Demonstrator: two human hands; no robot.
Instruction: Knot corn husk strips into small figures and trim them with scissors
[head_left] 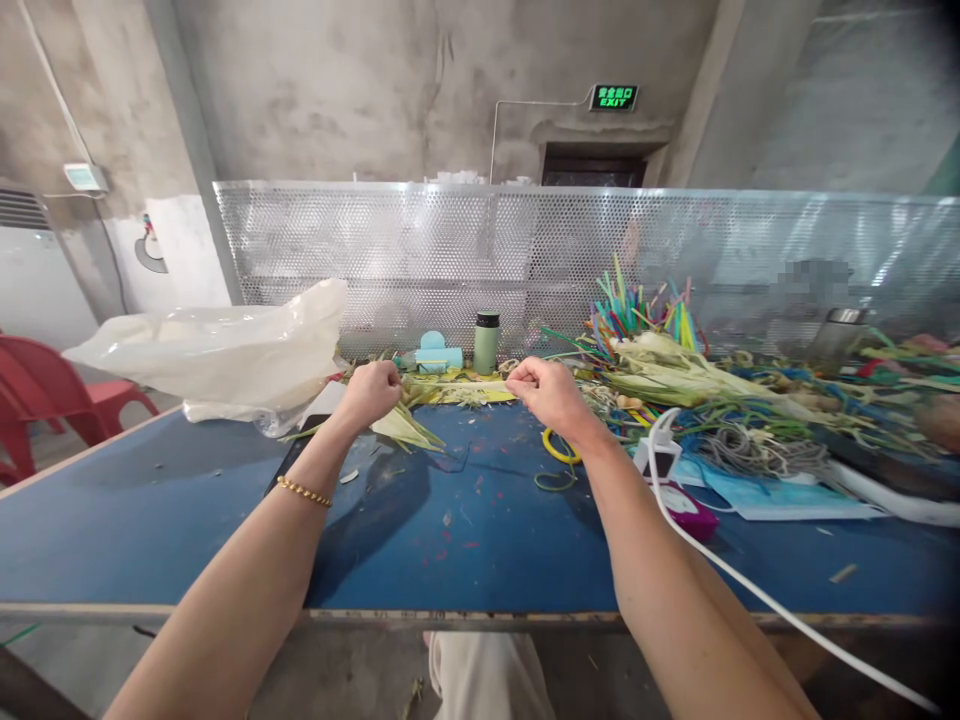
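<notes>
1. Both our hands were closed into loose fists above the far part of the blue table (187, 520). The left hand (371, 392) and the right hand (546, 392) were a little apart, at the same height.
2. Between them ran a pale strip (457, 384), thin and flat. Each fist pinched one end, and the ends themselves were hidden inside the fingers.
3. We could not tell clearly where the strip stopped and the pale husks (409, 428) behind it started.
4. On our left wrist sat a gold bracelet (304, 491).
5. A white cable (750, 590) crossed our right forearm and was cut off at the lower right edge.
6. To the right lay a tangled pile of coloured strands (675, 370); its far part was blurred.
7. A plastic bag (217, 355) lay at the left, and a green flask (486, 343) stood behind the hands.
</notes>
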